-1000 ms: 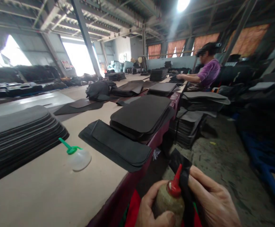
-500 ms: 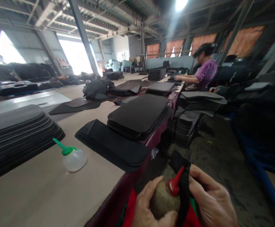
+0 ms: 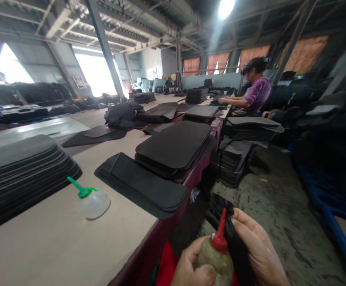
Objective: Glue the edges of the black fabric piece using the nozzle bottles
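Note:
My left hand (image 3: 192, 264) is wrapped round a murky squeeze bottle (image 3: 216, 260) with a red nozzle pointing up. Between the thumb and fingers of my right hand (image 3: 258, 246) is a strip of black fabric (image 3: 235, 238), which hangs down beside the bottle. The nozzle tip stands against or just in front of the fabric; whether they touch I cannot tell. Both hands are in front of my lap, off the table's edge. On the table (image 3: 72, 246) stands a second, whitish squeeze bottle (image 3: 95, 204) with a green nozzle.
A folded black fabric stack (image 3: 140, 184) lies at the table's edge, before a pile of dark rounded panels (image 3: 175, 145). More dark panels (image 3: 21, 174) are stacked at left. A co-worker in purple (image 3: 258, 93) works farther along. A blue frame (image 3: 324, 206) stands at right.
The bottle has turned more upright and moved slightly right and down, its nozzle now pointing nearly straight up. The black fabric has shifted and bunched near my right fingertips.

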`<state>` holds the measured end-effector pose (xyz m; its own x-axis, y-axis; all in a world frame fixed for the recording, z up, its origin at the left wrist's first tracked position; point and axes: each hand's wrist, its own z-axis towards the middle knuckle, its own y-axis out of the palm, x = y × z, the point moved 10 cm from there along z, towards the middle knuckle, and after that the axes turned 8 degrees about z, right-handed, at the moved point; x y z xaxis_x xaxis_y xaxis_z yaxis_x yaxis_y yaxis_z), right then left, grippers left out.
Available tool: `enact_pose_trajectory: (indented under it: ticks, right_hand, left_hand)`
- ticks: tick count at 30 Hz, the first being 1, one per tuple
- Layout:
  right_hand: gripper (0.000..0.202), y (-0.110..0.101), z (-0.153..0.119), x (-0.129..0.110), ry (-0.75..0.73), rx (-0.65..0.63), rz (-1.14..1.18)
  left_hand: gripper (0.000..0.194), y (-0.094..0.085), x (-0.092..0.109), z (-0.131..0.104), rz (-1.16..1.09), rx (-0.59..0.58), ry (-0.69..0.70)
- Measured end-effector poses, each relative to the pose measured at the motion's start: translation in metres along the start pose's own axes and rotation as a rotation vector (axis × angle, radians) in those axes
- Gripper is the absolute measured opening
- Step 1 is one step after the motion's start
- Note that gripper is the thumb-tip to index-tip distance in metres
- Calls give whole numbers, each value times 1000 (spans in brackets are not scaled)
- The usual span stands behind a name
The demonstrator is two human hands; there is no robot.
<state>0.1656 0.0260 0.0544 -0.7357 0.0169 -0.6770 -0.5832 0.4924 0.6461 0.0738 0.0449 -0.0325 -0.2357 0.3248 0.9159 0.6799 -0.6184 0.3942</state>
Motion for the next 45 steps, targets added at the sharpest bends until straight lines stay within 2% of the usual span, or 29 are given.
enact_pose_trajectory:
  ticks: [3, 6, 9, 12, 16, 20, 24, 27, 30, 32, 35, 37, 39, 40, 42, 45]
  right_hand:
    - [42, 0, 4, 3, 46, -43, 27]
    - [40, 0, 8, 2, 61, -97, -18]
    - [39, -2, 8, -5, 7, -85, -116]
    - [42, -5, 7, -15, -84, -45, -247]
    - [40, -8, 8, -19, -117, -35, -250]
    - [41, -11, 9, -19, -142, -35, -233]
    - [44, -20, 13, -23, -210, 22, -379]
    - [43, -27, 20, -21, -220, 40, -423]
    - [39, -27, 26, -20, -253, 9, -533]
    - [32, -20, 23, -33, -403, 13, -709]
    - [28, -2, 7, -64, -756, 36, -976]
    - [26, 3, -4, -86, -968, 120, -1089]
    - [23, -5, -7, -105, -1059, 243, -1128]
    - [23, -10, -4, -110, -1040, 275, -1121]
    - [26, -19, 11, -106, -870, 201, -1073]
    - [36, -25, 28, -70, -491, 14, -806]
  left_hand:
    - [72, 6, 0, 6, -130, -42, 9]
    - [67, 8, 4, 10, -123, -73, 0]
    - [66, 5, 12, 9, -66, -70, -5]
    - [56, -6, 23, 4, 129, 43, -9]
    - [61, -19, 40, -3, 456, 223, -36]
    - [65, -25, 41, -8, 546, 325, -26]
    - [69, -30, 38, -10, 588, 393, 2]
    - [66, -27, 38, -7, 563, 381, -28]
    - [60, -17, 40, -2, 486, 283, -63]
    - [61, -10, 39, 1, 435, 218, -95]
    - [60, -12, 33, 0, 452, 208, -127]
    - [57, -14, 24, -2, 418, 185, -110]
    - [58, -14, 10, -2, 253, 127, -89]
    - [60, -15, 2, -2, 147, 103, -94]
    - [68, -14, -11, 1, 3, 34, -103]
    - [72, -4, -16, 10, -97, -120, -83]
